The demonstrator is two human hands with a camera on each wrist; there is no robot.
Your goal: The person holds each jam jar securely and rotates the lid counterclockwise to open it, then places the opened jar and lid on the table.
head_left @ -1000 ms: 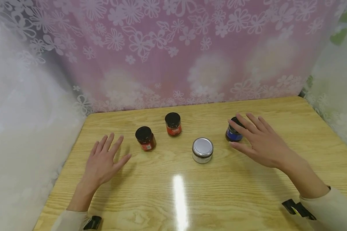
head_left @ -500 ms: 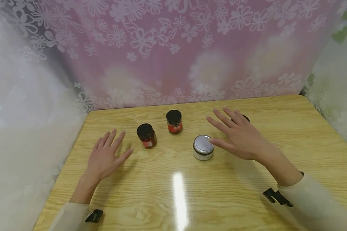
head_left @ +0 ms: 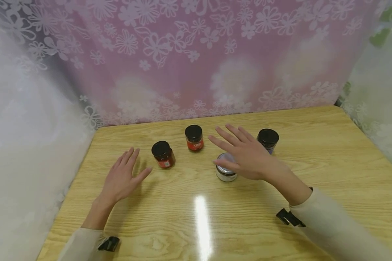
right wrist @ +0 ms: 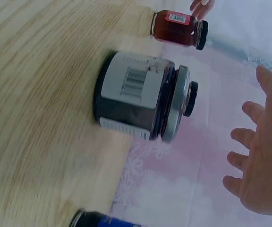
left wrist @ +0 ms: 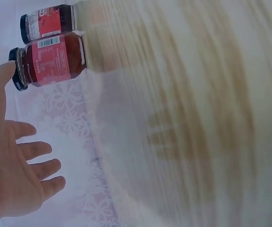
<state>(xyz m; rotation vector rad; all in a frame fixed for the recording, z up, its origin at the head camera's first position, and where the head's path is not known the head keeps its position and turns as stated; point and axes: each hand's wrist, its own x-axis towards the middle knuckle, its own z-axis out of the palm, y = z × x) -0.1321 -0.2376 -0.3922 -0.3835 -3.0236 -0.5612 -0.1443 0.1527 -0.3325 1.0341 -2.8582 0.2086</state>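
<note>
Now | our left hand (head_left: 122,177) flat on the worktop (head_left: 313,156), grip open, near a red-labelled jar (head_left: 163,154) | silver-lidded jar (head_left: 224,173) mid-worktop | right hand (head_left: 245,154) hovers over it, fingers spread, holding nothing

Bright even light; white glare streak on glossy yellow wooden table (head_left: 329,152) near front edge; wrist views motion-blurred, overexposed.
</note>
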